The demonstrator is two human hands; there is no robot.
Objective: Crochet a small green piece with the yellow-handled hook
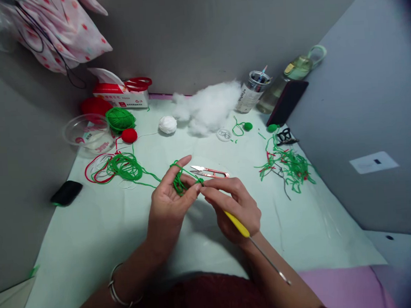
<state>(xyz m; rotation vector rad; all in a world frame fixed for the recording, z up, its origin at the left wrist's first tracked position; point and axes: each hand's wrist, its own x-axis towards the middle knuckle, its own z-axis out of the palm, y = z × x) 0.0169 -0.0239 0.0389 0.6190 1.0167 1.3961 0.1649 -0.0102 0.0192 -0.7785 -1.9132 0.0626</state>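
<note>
Green yarn (178,183) is looped round the raised index finger of my left hand (170,199). That hand's thumb pinches a small green crocheted piece (200,181) in front of me. My right hand (234,205) is closed round a crochet hook with a yellow handle (237,224); its metal shaft points down toward my right forearm. The fingertips of both hands meet at the green piece, and the hook's working end is hidden there. From the left hand the strand runs to a loose green coil (125,167). Just beyond the hands lie orange-handled snips (213,173).
White stuffing (212,108), a white yarn ball (167,124) and a tissue box (121,96) stand at the back. Green scraps (292,168), a phone (287,103), a bottle (274,93) and a pen cup (250,94) are right. A plastic tub (90,134) sits left.
</note>
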